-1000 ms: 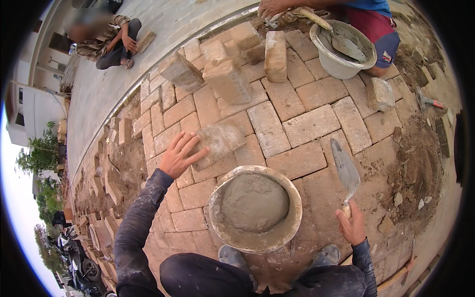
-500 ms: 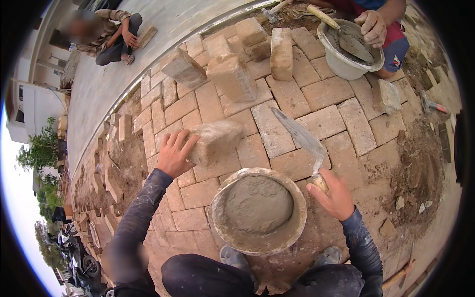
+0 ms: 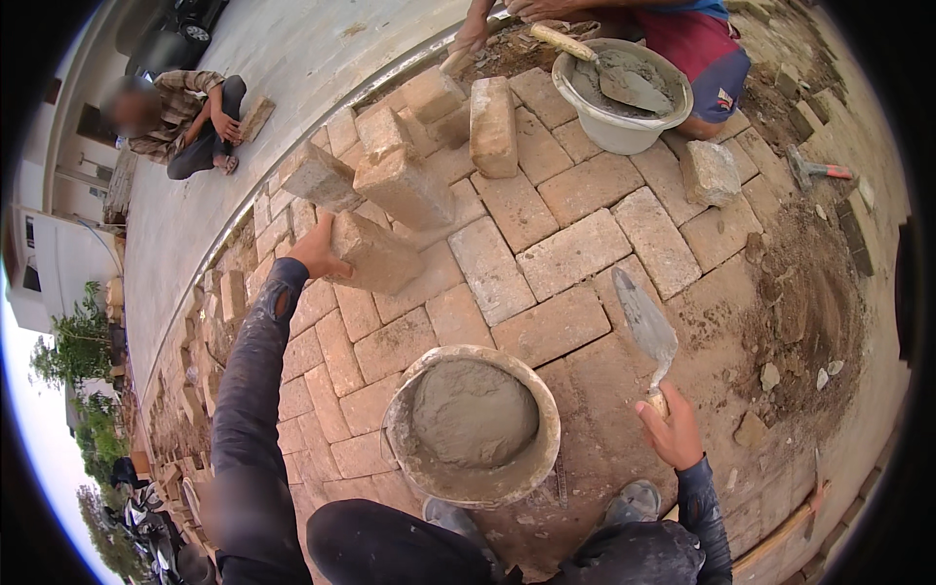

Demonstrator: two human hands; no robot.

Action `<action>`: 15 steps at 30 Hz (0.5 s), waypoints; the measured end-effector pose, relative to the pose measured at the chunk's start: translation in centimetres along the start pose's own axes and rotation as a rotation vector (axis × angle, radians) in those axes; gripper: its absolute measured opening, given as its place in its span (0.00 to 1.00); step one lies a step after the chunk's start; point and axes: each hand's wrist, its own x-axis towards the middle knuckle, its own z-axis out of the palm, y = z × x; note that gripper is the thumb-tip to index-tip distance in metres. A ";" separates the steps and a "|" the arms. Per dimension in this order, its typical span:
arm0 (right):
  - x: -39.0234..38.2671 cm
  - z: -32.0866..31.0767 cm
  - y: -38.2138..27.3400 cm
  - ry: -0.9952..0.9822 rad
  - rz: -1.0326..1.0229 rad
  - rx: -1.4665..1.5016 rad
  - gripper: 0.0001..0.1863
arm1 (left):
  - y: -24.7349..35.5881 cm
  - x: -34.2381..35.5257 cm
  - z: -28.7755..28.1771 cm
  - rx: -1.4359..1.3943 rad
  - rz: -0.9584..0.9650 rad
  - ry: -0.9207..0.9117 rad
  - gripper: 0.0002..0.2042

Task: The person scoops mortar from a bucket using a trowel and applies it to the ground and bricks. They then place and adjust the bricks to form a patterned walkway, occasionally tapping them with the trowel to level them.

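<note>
My left hand (image 3: pixel 320 251) reaches far out and grips a tan paving brick (image 3: pixel 372 255) by its left end, close to several other bricks standing on the paving. In my right hand (image 3: pixel 675 429) is a pointing trowel (image 3: pixel 645 327), held by its wooden handle with the grey blade aimed away from me. A round bucket (image 3: pixel 546 458) of wet grey mortar (image 3: pixel 475 413) stands between my hands, just ahead of my shoes. An upright brick (image 3: pixel 402 180) stands right behind the one I hold.
A co-worker crouches at the far right beside a second mortar bucket (image 3: pixel 624 138) with a trowel (image 3: pixel 624 86) across it. A hammer (image 3: pixel 817 170) and a loose brick (image 3: pixel 710 174) lie at right. Another person sits on the concrete (image 3: pixel 322 58) at far left.
My left hand has carried the brick forward and left, next to the standing bricks. The trowel has come nearer to me and right. The co-worker's hand has moved off the far bucket, leftward.
</note>
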 end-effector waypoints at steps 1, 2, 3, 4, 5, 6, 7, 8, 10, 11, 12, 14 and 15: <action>-0.4 -0.2 0.6 0.011 0.032 0.039 0.17 | -1.2 -0.6 0.7 0.022 -0.006 0.011 0.54; -0.7 -0.4 1.3 0.022 0.064 0.077 0.16 | -2.1 -1.1 1.2 0.042 -0.012 0.023 0.55; -1.1 -0.7 2.6 0.033 0.056 0.081 0.15 | -2.0 -1.0 1.2 0.015 -0.001 0.009 0.56; -1.4 -1.3 4.3 0.050 0.047 0.080 0.14 | -0.6 -0.4 0.7 -0.023 -0.021 -0.023 0.57; -1.4 -1.6 4.6 0.060 0.040 0.076 0.13 | 1.0 0.1 0.3 -0.063 -0.049 -0.060 0.59; -1.7 -2.1 4.7 0.075 0.086 0.129 0.13 | 2.4 0.8 0.0 -0.103 -0.076 -0.097 0.60; -2.0 -2.0 3.4 0.067 0.134 0.189 0.13 | 2.7 1.9 -0.9 0.014 -0.094 -0.058 0.66; -2.4 -2.1 2.7 0.064 0.185 0.241 0.13 | 3.7 3.2 -1.5 0.031 -0.127 0.031 0.67; -3.0 -2.8 3.2 0.094 0.176 0.209 0.13 | 7.6 7.0 -1.2 0.002 -0.152 0.133 0.69; -3.3 -3.2 3.4 0.112 0.165 0.200 0.13 | 9.5 8.6 -1.4 -0.026 -0.154 0.153 0.70; -3.7 -3.5 3.3 0.104 0.176 0.209 0.13 | 10.2 9.9 -1.1 -0.021 -0.157 0.179 0.68; -4.2 -3.4 2.8 0.079 0.185 0.248 0.13 | 10.4 11.9 -0.5 0.008 -0.170 0.245 0.65; -4.4 -3.5 3.0 0.072 0.177 0.259 0.13 | 10.1 11.8 0.0 0.179 -0.302 0.261 0.56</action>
